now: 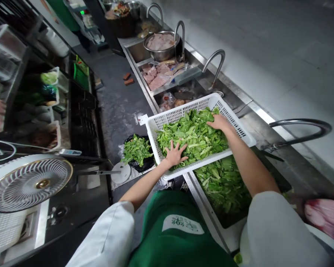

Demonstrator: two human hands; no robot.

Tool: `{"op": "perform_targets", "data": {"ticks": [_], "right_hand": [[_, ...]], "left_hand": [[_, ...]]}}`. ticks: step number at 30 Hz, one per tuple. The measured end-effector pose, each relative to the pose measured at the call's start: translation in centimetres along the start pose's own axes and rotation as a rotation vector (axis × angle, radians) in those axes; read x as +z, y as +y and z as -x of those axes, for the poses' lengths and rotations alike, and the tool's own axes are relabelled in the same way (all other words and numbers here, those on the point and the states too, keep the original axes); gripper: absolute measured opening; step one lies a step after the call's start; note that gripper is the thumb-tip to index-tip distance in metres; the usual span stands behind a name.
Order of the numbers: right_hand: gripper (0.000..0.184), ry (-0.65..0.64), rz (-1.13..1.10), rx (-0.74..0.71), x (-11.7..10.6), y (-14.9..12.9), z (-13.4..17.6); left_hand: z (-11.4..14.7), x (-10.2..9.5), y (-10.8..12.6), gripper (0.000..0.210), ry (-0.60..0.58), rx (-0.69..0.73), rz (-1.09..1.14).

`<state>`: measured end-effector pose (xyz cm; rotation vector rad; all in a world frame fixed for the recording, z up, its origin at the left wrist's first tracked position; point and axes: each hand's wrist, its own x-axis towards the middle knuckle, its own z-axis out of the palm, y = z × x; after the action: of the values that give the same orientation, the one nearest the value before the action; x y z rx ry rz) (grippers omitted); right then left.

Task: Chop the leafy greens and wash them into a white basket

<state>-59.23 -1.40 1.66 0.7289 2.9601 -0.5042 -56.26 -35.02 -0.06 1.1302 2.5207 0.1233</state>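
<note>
A white plastic basket point(233, 122) rests across the sink edge, filled with chopped leafy greens point(196, 131). My left hand point(176, 154) lies on the greens near the basket's front left, palm down, fingers spread wide. Toward the back right of the same heap is my right hand point(218, 121), fingers stretched out against the leaves, some tips hidden among them. Neither hand grips anything that I can see. Below the basket, more cut greens point(225, 185) fill the nearest sink basin.
Farther basins hold pink meat point(157, 76) and a steel bowl point(163, 52). Curved taps point(218, 63) line the wall. On the floor side stands a black bag of greens point(139, 152). At left are a fan point(41, 183) and shelves; raw meat point(327, 215) lies at right.
</note>
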Motion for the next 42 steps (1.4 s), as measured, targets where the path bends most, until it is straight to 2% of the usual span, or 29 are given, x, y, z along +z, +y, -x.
{"op": "perform_targets", "data": {"ticks": [3,4,6,8,10,12,15,18,20,22,24,26,27,29,31,34,36,40,42], "right_hand": [[0.045,0.087,0.024,-0.025,0.0,-0.8,3.8],[0.041,0.082,0.012,-0.075,0.5,-1.3,5.3],[0.037,-0.018,-0.026,-0.212,2.3,-2.0,8.0],[0.039,-0.16,-0.069,-0.296,4.2,-2.0,10.0],[0.039,-0.221,-0.125,-0.261,5.6,-1.0,11.3],[0.039,-0.192,-0.162,-0.166,6.0,0.9,11.8],[0.044,-0.06,-0.214,-0.043,5.2,3.6,12.0],[0.049,0.093,-0.486,0.088,3.9,4.7,12.2],[0.057,0.14,-0.734,0.136,3.2,4.4,12.5],[0.067,0.116,-0.937,0.142,2.5,3.6,12.8],[0.075,-0.002,-1.028,0.108,1.7,2.2,13.1],[0.077,-0.178,-1.001,0.031,0.8,0.5,13.2],[0.076,-0.257,-0.967,-0.022,0.4,-0.4,13.1],[0.07,-0.338,-0.91,-0.116,-0.5,-2.0,12.6],[0.059,-0.296,-0.864,-0.152,-1.0,-2.9,11.9],[0.042,-0.065,-0.802,-0.082,-1.1,-2.9,10.6],[0.04,0.033,-0.691,-0.031,-0.8,-2.3,10.1],[0.045,-0.055,-0.238,0.045,0.3,-0.9,10.4],[0.055,0.012,-0.154,0.102,0.7,-0.1,11.2]], "left_hand": [[-2.2,2.8,-0.9,0.081,-0.079,-0.014,-0.018],[-2.7,3.3,-1.2,0.082,-0.083,-0.016,-0.024],[-3.2,3.7,-1.6,0.083,-0.095,-0.021,-0.024],[-3.1,3.1,-1.9,0.084,-0.119,-0.015,-0.01],[-2.4,2.2,-2.1,0.082,-0.122,0.009,0.006],[-1.3,1.1,-2.5,0.078,-0.112,0.027,0.025],[0.5,-0.2,-2.9,0.074,-0.082,-0.009,0.059],[1.4,-1.7,-2.6,0.063,0.049,-0.053,0.121],[1.4,-3.0,-1.8,0.051,0.17,-0.018,0.224],[0.8,-4.6,-0.3,0.046,0.288,0.071,0.375],[-0.2,-5.8,1.5,0.055,0.394,0.172,0.504],[-1.5,-6.3,3.3,0.068,0.446,0.266,0.557],[-2.3,-6.3,4.0,0.068,0.436,0.305,0.564],[-4.0,-5.9,4.7,0.047,0.373,0.34,0.571],[-5.4,-5.5,4.4,0.03,0.352,0.284,0.584],[-6.5,-5.5,2.4,0.027,0.404,0.12,0.569],[-6.4,-6.0,0.8,0.025,0.383,0.053,0.499],[-5.2,-6.4,-1.7,0.026,0.243,-0.045,0.245],[-4.5,-6.2,-2.3,0.03,0.23,-0.105,0.17]]}}
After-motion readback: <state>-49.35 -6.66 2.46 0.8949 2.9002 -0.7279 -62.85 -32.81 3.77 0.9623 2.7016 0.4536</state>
